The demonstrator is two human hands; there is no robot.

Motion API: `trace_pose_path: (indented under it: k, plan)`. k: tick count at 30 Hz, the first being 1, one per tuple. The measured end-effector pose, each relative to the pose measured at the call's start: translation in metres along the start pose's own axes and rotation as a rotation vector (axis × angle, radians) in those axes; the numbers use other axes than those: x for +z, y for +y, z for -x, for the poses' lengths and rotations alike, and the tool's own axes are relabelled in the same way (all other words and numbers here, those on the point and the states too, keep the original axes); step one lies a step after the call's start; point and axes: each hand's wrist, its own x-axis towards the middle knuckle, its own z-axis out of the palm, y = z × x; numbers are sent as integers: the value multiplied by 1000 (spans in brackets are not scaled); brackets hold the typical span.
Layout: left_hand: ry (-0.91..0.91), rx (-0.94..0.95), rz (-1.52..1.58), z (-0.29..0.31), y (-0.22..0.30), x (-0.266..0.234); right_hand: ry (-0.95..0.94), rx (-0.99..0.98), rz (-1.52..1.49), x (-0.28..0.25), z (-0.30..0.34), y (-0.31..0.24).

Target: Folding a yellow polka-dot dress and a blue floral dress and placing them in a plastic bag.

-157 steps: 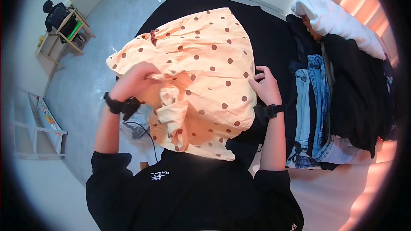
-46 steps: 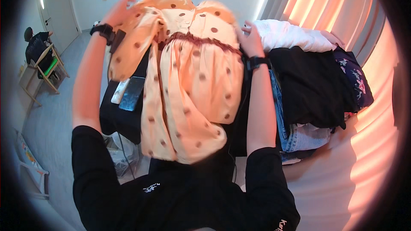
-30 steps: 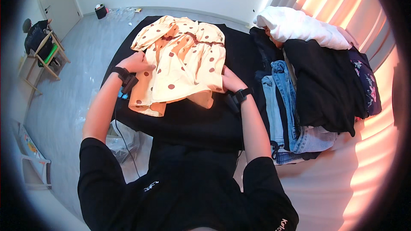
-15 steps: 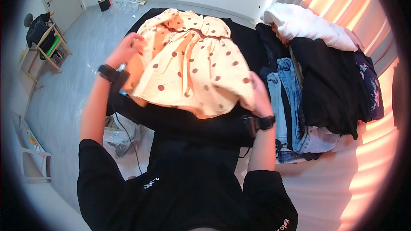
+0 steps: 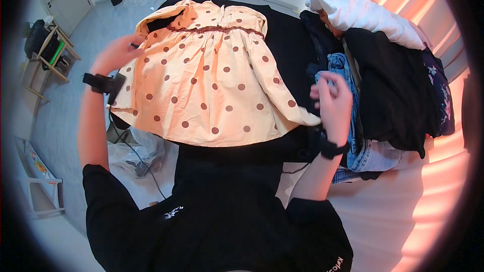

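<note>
The dress has spread wider, pointing lengthwise away, hem nearest.

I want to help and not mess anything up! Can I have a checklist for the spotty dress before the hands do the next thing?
1. Bottom edge of the spotty dress spread wide: ok, though soft creases run down the skirt.
2. Right sleeve stretched out: ok, it slants down toward the right hand.
3. Left sleeve straight: not ok, it bends near the top, with black showing inside the bend.
4. Dress off the clothes pile: ok, black cloth shows between them.
5. Left hand off the dress: cannot tell, it overlaps the edge.
6. Right hand off the cuff: cannot tell, they look very close.
</note>
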Motion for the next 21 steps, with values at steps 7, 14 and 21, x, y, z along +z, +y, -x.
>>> trace_pose_path:
  k: [7,14,21]
  plan:
    - [-353,650,48,33,137,126,-403,81,373,89,-142,43]
    - [-183,638,-119,66,152,166,-529,116,611,158,-174,125]
    - [-250,684,-63,70,144,181,-530,491,81,152,-177,109]
